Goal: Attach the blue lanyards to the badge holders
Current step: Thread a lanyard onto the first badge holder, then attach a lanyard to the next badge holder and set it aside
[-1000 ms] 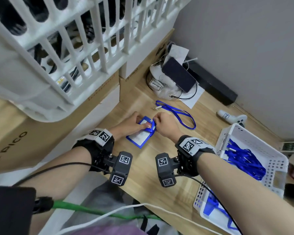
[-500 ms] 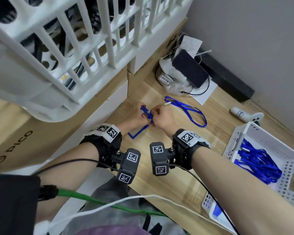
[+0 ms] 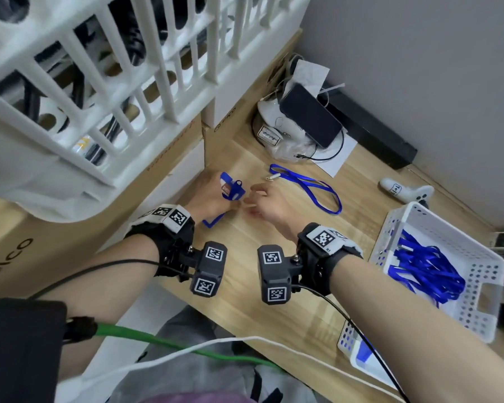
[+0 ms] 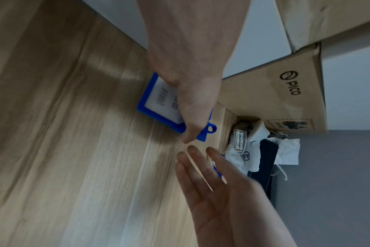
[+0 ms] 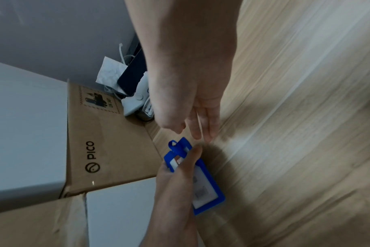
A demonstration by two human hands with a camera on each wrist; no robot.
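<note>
Presently a blue badge holder (image 3: 229, 189) is held tilted up off the wooden table (image 3: 274, 301) by the left hand (image 3: 208, 197), thumb across its face and fingers behind, as the wrist views show. Its looped strap tab (image 4: 208, 130) projects free at the top edge. The right hand (image 3: 269, 203) is seen just beside it, fingers straight and spread, holding nothing. One blue lanyard (image 3: 312, 186) lies loose on the table, well apart from the holder, its metal clip (image 3: 272, 177) at the near end; more lanyards are heaped in the white basket (image 3: 477, 289).

The holder is judged light and fairly stiff, with a smooth face that may slip; a hold by the frame edges is advised, with the tab left exposed. The tab looks flexible and is likely to bend away under the clip. The lanyard is judged limp and nearly weightless; it is best taken at the clip, since the ribbon offers no control
</note>
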